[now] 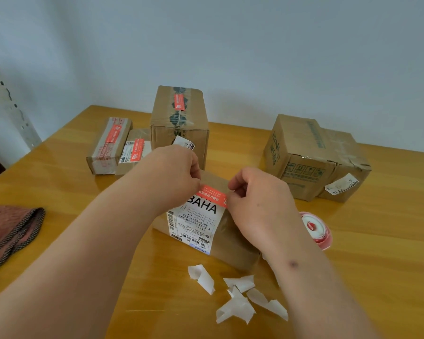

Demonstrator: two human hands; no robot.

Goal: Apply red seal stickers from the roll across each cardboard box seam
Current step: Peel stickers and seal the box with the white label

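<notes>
1. Both bare forearms are extended forward from the lower edge of the view, converging toward the middle.
2. The left hand (171, 172) is seen from the back — its fingers are curled under, with thumb and fingertips brought together in a pinching grip at its right edge.
3. The right hand (257, 199) is likewise turned back-up, knuckles raised, its thumb and forefinger closed in a pinch at its left edge.
4. The two hands are held near each other — not touching.

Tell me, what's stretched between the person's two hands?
A red seal sticker, pinched between left hand and right hand, over the labelled box, in the head view.
</notes>
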